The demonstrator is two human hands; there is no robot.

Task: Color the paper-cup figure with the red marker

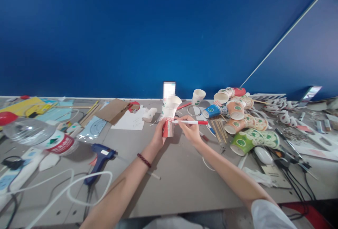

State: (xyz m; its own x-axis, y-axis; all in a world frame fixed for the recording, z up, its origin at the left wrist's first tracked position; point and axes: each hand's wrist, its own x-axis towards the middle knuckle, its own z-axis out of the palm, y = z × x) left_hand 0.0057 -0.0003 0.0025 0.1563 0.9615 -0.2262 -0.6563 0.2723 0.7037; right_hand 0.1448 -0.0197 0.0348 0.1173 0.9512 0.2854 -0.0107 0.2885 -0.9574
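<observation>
The gray tabletop (182, 183) holds 1 blue glue gun (99, 158), 1 big clear bottle (37, 133), white paper (126, 122), thin wooden sticks (219, 130) and lots of paper cups (243, 141).

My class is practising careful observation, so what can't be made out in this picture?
All in the head view:
Phone: screen content obscured by blocky blurring.
White paper: its faint marks are too small to read.
Red cup: part of its side is hidden by the left hand.
Pen in the right hand: tip contact too small to tell.
Power strip: cut off by the left edge.
</observation>
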